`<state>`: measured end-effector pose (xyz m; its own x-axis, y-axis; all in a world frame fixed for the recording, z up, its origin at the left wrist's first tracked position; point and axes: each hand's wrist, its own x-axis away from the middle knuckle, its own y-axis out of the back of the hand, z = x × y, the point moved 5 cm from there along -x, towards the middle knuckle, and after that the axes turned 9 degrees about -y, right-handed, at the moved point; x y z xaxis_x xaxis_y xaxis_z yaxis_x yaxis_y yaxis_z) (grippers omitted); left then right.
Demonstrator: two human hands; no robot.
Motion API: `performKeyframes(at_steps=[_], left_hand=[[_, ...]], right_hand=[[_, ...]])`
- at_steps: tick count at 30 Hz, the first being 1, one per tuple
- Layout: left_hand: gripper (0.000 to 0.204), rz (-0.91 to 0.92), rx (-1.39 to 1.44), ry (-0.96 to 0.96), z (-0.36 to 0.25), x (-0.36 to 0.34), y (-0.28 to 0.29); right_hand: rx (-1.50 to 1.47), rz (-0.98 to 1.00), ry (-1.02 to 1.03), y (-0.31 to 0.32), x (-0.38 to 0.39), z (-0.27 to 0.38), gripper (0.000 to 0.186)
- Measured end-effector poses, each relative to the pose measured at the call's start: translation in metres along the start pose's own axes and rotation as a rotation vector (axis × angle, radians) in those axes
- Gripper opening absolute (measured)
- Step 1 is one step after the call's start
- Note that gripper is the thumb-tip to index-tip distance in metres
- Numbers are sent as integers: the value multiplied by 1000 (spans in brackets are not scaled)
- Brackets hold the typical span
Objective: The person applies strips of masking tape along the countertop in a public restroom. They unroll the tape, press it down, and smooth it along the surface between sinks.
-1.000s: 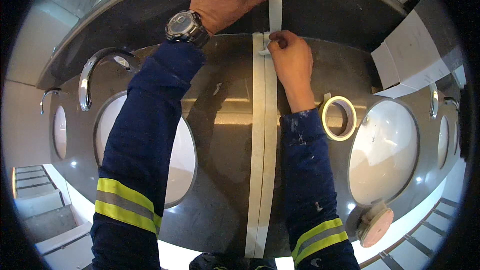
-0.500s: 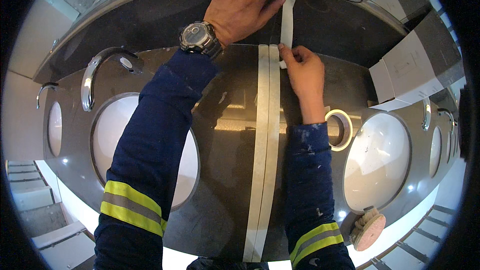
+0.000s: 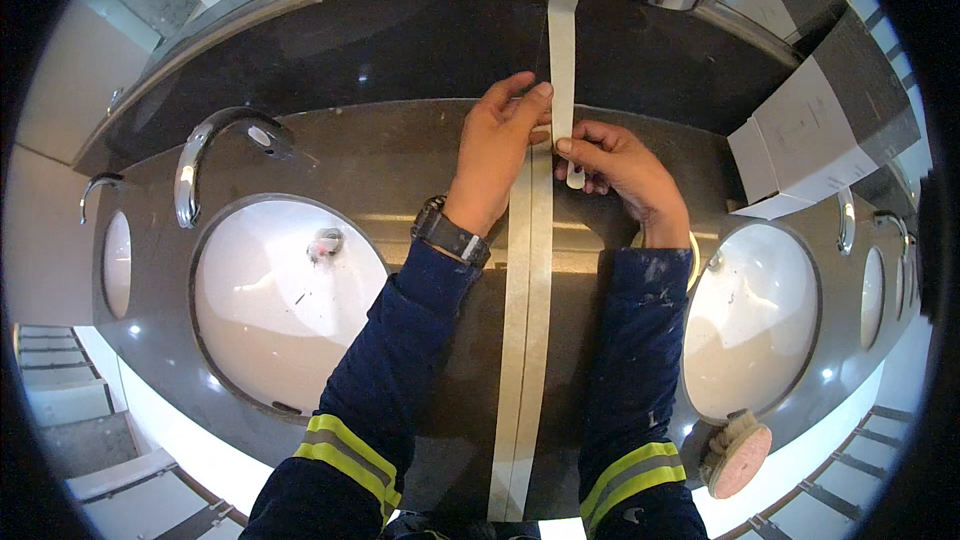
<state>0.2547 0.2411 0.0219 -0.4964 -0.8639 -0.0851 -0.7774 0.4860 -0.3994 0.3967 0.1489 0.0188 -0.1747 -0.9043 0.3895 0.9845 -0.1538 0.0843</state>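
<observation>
My right hand (image 3: 628,172) pinches the lower end of a strip of pale masking tape (image 3: 563,50) between thumb and fingers. The strip's top is on the dark upstand (image 3: 420,45), and its lower end curls at my fingertips. Just left of the strip is my left hand (image 3: 490,155), fingers half curled and apart, its thumb close to the tape's edge. Two parallel masking tape strips (image 3: 520,340) run down the dark countertop (image 3: 450,340), a thin line between them. A tape roll (image 3: 695,261) shows only its edge beside my right wrist.
White oval basins lie on either side, a left basin (image 3: 270,300) and a right basin (image 3: 750,330). A curved chrome tap (image 3: 187,175) stands at the left. A white box (image 3: 800,145) sits at the back right. A round brush (image 3: 738,458) rests near the front edge.
My left hand has come down from the top of the tape strip to beside its lower part. My right hand has moved slightly down, still pinching the strip's end.
</observation>
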Motion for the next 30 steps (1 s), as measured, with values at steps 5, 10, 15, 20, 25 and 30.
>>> performKeyframes(at_steps=[5,10,15,20,25,30], left_hand=[[24,120,-194,-38,4,9,-4],[17,17,-295,-173,27,12,4],[13,-66,-264,-258,24,14,3],[12,-29,-304,-289,24,12,1],[9,11,-240,-216,30,11,0],[11,47,-174,-47,27,14,-5]], right_hand=[[-81,39,-59,0,4,-10,25],[-99,97,-85,1,0,-17,21],[-38,106,-129,1,1,-19,17],[173,230,-185,-8,6,-15,15],[361,171,-309,-7,22,-2,28],[227,-520,38,35,32,41,39]])
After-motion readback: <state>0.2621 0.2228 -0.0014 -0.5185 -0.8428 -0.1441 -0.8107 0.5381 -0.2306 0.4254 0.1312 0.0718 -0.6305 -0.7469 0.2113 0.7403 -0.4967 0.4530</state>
